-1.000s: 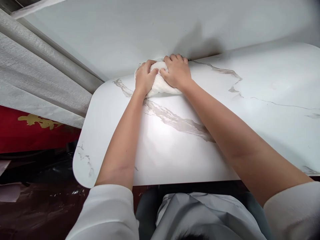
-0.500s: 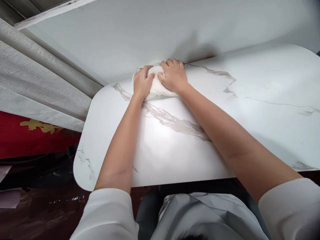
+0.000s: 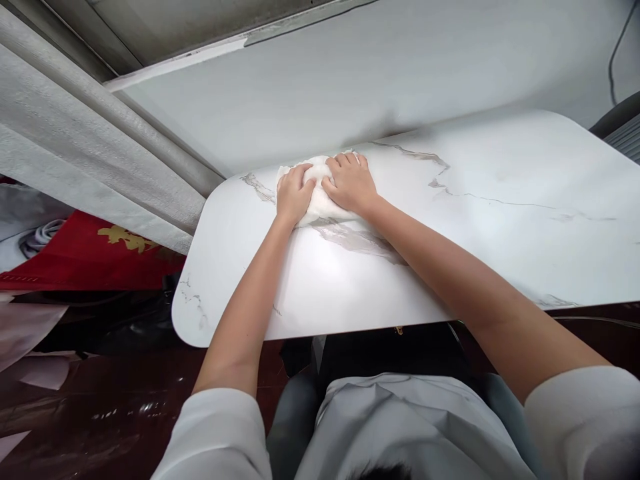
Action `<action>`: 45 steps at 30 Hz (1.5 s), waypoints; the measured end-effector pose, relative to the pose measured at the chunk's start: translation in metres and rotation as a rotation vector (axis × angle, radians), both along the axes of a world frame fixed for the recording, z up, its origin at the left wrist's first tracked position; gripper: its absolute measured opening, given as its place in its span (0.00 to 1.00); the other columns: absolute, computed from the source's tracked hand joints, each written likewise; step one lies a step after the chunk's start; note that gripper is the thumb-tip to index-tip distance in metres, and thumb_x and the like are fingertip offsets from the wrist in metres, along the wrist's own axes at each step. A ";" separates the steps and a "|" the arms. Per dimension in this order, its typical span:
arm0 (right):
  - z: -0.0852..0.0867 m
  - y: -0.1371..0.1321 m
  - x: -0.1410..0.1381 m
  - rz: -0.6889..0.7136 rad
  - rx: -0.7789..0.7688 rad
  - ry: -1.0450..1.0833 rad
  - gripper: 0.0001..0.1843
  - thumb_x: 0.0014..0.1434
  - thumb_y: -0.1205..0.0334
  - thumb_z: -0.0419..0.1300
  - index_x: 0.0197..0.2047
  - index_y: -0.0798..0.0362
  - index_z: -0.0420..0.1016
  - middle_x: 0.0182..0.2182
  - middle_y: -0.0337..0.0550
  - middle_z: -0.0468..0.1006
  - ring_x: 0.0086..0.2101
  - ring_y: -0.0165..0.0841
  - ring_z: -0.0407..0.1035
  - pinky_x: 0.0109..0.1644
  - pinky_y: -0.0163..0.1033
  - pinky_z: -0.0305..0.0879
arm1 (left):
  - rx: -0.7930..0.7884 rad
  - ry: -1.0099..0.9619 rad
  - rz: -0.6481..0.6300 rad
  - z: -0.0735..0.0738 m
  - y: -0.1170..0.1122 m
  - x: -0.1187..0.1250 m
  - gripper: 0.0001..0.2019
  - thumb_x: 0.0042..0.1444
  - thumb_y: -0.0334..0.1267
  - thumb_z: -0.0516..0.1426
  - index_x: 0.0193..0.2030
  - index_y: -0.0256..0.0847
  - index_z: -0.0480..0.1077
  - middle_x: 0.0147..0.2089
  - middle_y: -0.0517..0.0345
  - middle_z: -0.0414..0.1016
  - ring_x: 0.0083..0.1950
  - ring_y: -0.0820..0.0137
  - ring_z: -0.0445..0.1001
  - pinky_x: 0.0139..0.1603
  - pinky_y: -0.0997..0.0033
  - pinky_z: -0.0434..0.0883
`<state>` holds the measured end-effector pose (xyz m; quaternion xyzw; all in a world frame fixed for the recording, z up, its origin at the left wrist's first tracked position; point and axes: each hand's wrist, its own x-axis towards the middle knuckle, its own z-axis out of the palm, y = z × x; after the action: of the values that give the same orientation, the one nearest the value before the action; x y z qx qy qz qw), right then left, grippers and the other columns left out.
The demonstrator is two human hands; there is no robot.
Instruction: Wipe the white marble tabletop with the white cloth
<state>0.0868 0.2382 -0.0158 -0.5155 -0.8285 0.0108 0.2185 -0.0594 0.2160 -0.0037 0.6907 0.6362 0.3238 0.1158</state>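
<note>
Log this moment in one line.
left hand: on bunched white cloth | right hand: on same cloth | cloth: on white, grey-veined, round-cornered table, near far edge | beyond: pale grey panel

And here come the short white sleeves [image 3: 220, 430], loose at the hem; creased pale shirt [image 3: 400, 420], greyish trousers [image 3: 295, 410], dark hair [image 3: 383, 473] below!

I seem to be in a room of a home, though I can't tell which room. My round-cornered, marbled worktop [image 3: 525, 173] stands against a pale wall [image 3: 320, 87], with a grey-white curtain [image 3: 100, 147] at its left. Below the curtain shows a red cloth [image 3: 85, 253] with a gold motif, and near left, a glossy dark-red floor [image 3: 125, 413].
</note>
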 end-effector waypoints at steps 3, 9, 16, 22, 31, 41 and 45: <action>0.003 -0.015 0.003 -0.003 -0.027 0.017 0.22 0.67 0.62 0.43 0.56 0.63 0.67 0.54 0.59 0.70 0.58 0.50 0.59 0.64 0.60 0.47 | -0.005 0.002 0.005 -0.001 -0.013 0.002 0.18 0.61 0.32 0.52 0.56 0.42 0.71 0.59 0.53 0.75 0.62 0.59 0.69 0.70 0.56 0.57; 0.009 -0.046 0.009 -0.009 -0.048 0.024 0.21 0.67 0.63 0.45 0.56 0.63 0.68 0.55 0.59 0.70 0.57 0.49 0.60 0.65 0.57 0.48 | -0.011 0.009 0.008 -0.001 -0.039 0.008 0.18 0.61 0.33 0.52 0.56 0.42 0.71 0.60 0.53 0.74 0.64 0.60 0.68 0.71 0.55 0.55; 0.006 -0.083 0.016 -0.025 -0.034 -0.002 0.21 0.68 0.62 0.45 0.56 0.63 0.68 0.56 0.60 0.70 0.58 0.49 0.59 0.65 0.58 0.47 | -0.038 0.054 -0.035 0.001 -0.077 0.014 0.19 0.63 0.33 0.50 0.59 0.41 0.69 0.61 0.51 0.73 0.66 0.60 0.65 0.73 0.51 0.52; 0.005 -0.103 0.019 -0.018 -0.015 -0.061 0.22 0.69 0.61 0.43 0.58 0.64 0.67 0.57 0.61 0.69 0.59 0.50 0.58 0.66 0.59 0.45 | -0.041 0.080 -0.042 0.002 -0.098 0.018 0.18 0.63 0.34 0.49 0.58 0.43 0.69 0.62 0.52 0.73 0.67 0.61 0.65 0.73 0.51 0.52; 0.009 -0.104 0.018 -0.020 -0.021 -0.092 0.22 0.69 0.61 0.42 0.56 0.63 0.67 0.56 0.61 0.69 0.57 0.50 0.59 0.64 0.59 0.47 | -0.037 0.097 -0.052 0.003 -0.097 0.017 0.19 0.62 0.34 0.49 0.58 0.40 0.69 0.60 0.50 0.73 0.65 0.60 0.66 0.71 0.52 0.54; 0.012 -0.094 0.016 0.017 -0.048 -0.106 0.20 0.69 0.59 0.42 0.54 0.61 0.66 0.54 0.58 0.68 0.56 0.49 0.59 0.63 0.59 0.49 | -0.038 0.092 -0.041 0.002 -0.091 0.014 0.17 0.62 0.33 0.50 0.56 0.43 0.68 0.60 0.52 0.73 0.64 0.59 0.66 0.71 0.53 0.55; 0.008 -0.077 0.009 0.034 -0.045 -0.078 0.20 0.69 0.60 0.41 0.55 0.62 0.65 0.54 0.60 0.68 0.55 0.51 0.58 0.62 0.61 0.49 | -0.021 0.102 -0.035 0.000 -0.075 0.006 0.16 0.62 0.32 0.50 0.55 0.44 0.69 0.59 0.53 0.74 0.63 0.60 0.68 0.69 0.55 0.57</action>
<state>0.0956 0.1616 -0.0079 -0.5061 -0.8446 0.0130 0.1740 -0.0531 0.1410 -0.0033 0.7160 0.6325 0.2793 0.0963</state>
